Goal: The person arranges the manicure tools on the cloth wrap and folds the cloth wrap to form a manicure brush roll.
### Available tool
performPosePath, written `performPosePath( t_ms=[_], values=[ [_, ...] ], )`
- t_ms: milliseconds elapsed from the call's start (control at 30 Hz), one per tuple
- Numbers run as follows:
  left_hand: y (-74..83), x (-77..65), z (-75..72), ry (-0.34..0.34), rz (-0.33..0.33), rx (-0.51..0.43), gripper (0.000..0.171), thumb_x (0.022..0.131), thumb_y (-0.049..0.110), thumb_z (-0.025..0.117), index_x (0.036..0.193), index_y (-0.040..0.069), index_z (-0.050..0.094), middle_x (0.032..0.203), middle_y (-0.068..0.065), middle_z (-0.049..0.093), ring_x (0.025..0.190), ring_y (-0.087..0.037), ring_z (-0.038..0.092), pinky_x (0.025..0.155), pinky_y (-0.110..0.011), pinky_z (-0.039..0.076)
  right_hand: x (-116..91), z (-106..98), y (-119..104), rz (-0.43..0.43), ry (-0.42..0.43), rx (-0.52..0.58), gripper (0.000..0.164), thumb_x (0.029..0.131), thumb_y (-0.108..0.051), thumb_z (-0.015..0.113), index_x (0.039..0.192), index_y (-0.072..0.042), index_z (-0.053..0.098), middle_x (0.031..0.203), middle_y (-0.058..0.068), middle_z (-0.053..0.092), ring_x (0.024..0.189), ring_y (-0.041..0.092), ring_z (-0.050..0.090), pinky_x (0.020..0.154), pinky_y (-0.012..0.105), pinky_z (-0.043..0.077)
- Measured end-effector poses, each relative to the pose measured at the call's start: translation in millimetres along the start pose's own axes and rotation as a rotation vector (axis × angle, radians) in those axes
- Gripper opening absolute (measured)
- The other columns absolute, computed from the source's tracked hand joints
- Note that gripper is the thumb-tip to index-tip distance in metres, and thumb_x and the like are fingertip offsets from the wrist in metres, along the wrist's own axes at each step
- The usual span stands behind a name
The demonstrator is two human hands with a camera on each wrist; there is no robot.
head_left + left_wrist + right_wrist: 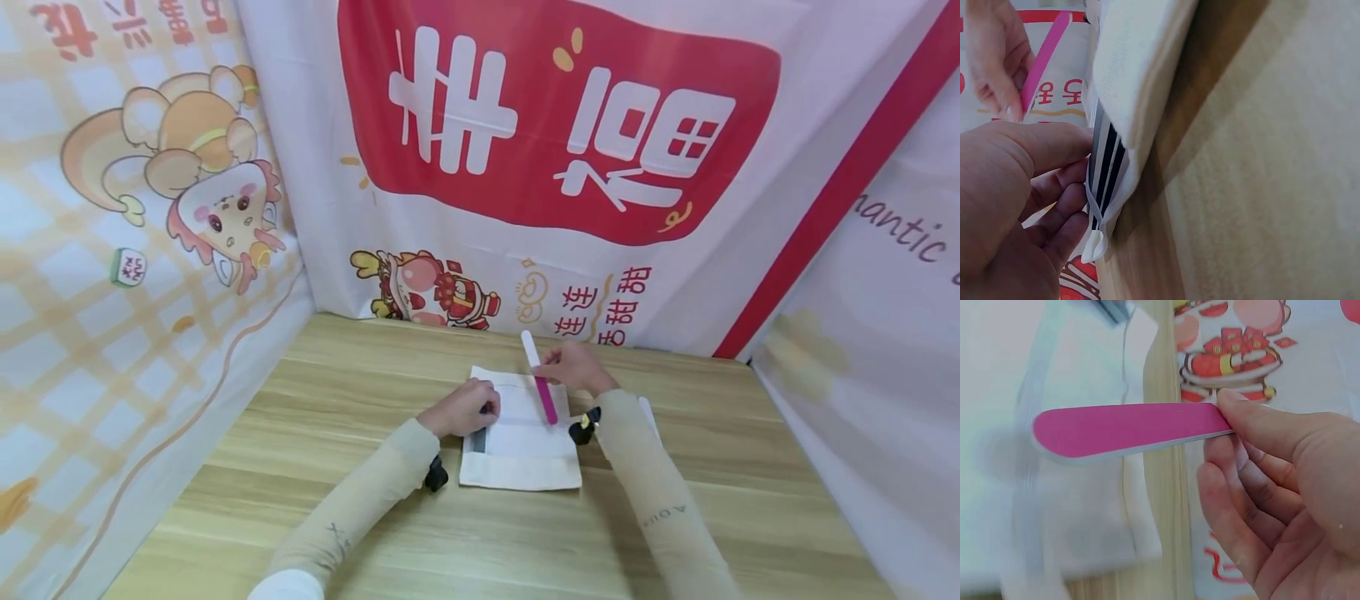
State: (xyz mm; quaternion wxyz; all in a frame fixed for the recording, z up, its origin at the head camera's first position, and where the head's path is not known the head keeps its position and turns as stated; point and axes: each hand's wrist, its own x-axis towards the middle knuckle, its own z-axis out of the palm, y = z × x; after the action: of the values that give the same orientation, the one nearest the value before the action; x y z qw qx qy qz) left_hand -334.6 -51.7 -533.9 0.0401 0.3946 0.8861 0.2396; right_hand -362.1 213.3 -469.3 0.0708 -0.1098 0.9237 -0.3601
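My right hand [576,367] pinches a nail file [546,402] between thumb and fingers, over the right part of a white pouch [521,473]. The file's lower part is bright pink and its upper end is white. At the pouch's left edge, my left hand [467,408] grips the side with thumb and curled fingers. In the left wrist view, several flat dark and light layers [1105,169] show edge-on inside the pouch's open side, right at the thumb tip. The pouch lies on the table, a folded band along its near edge.
A white rounded strip [648,417] lies on the wooden table [360,375] to the right, partly hidden by the right sleeve. Printed cloth walls [450,208] stand behind the table and on both sides. Each wrist carries a small black camera.
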Motion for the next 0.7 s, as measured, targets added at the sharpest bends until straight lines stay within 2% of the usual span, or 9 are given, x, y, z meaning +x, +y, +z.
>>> performPosePath(
  t_ms=[100,200,300,433,500,667,700],
  values=[
    [-9.3,2.6,4.3,0.001,0.044,-0.004,0.014,0.098,0.015,0.071,0.084,0.019,0.072,0.088,0.004,0.065,0.086,-0.014,0.055,0.09,-0.036,0.046,10.4,13.9,-12.0,0.019,0.038,0.057,0.018,0.095,-0.028,0.08,0.093,-0.011,0.077,0.084,0.003,0.078,0.08,0.023,0.074,0.073,0.035,0.06],
    [-7.9,2.7,3.5,-0.01,0.038,0.0,0.014,0.098,0.014,0.07,0.085,0.018,0.072,0.089,0.003,0.065,0.087,-0.014,0.056,0.092,-0.036,0.046,18.3,27.1,-19.4,0.026,0.103,0.15,0.017,0.095,-0.024,0.08,0.096,-0.007,0.078,0.088,0.008,0.08,0.085,0.028,0.077,0.077,0.038,0.063],
    [11.1,-1.4,-7.4,-0.031,-0.027,-0.007,0.013,0.098,0.008,0.071,0.086,0.014,0.072,0.091,0.0,0.065,0.09,-0.016,0.056,0.093,-0.038,0.045,26.1,39.6,-19.9,0.015,0.181,0.23,0.018,0.093,-0.02,0.082,0.095,-0.003,0.078,0.089,0.012,0.079,0.08,0.026,0.077,0.07,0.031,0.062],
    [15.7,-4.6,-9.7,-0.031,-0.048,-0.005,0.012,0.099,0.009,0.07,0.088,0.012,0.071,0.093,0.0,0.064,0.09,-0.015,0.054,0.091,-0.037,0.044,32.4,55.8,-16.0,0.01,0.267,0.313,0.017,0.092,-0.016,0.083,0.092,-0.001,0.077,0.084,0.011,0.077,0.072,0.018,0.073,0.062,0.022,0.057],
    [-1.4,-2.2,0.2,-0.018,-0.008,0.009,0.012,0.101,0.016,0.069,0.089,0.014,0.071,0.094,0.001,0.063,0.092,-0.014,0.053,0.092,-0.035,0.044,34.0,63.7,-12.7,0.012,0.284,0.34,0.017,0.093,-0.016,0.081,0.092,0.0,0.076,0.081,0.009,0.076,0.07,0.014,0.069,0.062,0.021,0.055],
    [-2.1,-1.9,-0.2,-0.024,-0.027,-0.015,0.011,0.103,0.018,0.068,0.093,0.014,0.073,0.097,0.001,0.064,0.096,-0.017,0.054,0.095,-0.037,0.045,31.4,78.7,-5.3,0.031,0.27,0.375,0.018,0.094,-0.018,0.081,0.092,0.0,0.078,0.08,0.009,0.076,0.069,0.014,0.069,0.062,0.022,0.055],
    [5.8,-3.3,-5.2,-0.031,-0.054,-0.022,0.011,0.103,0.015,0.068,0.093,0.013,0.073,0.097,0.001,0.064,0.095,-0.017,0.054,0.094,-0.037,0.046,30.2,80.6,-4.2,0.039,0.26,0.379,0.018,0.094,-0.019,0.081,0.092,-0.001,0.078,0.08,0.008,0.076,0.069,0.013,0.069,0.063,0.022,0.055]
  ],
)
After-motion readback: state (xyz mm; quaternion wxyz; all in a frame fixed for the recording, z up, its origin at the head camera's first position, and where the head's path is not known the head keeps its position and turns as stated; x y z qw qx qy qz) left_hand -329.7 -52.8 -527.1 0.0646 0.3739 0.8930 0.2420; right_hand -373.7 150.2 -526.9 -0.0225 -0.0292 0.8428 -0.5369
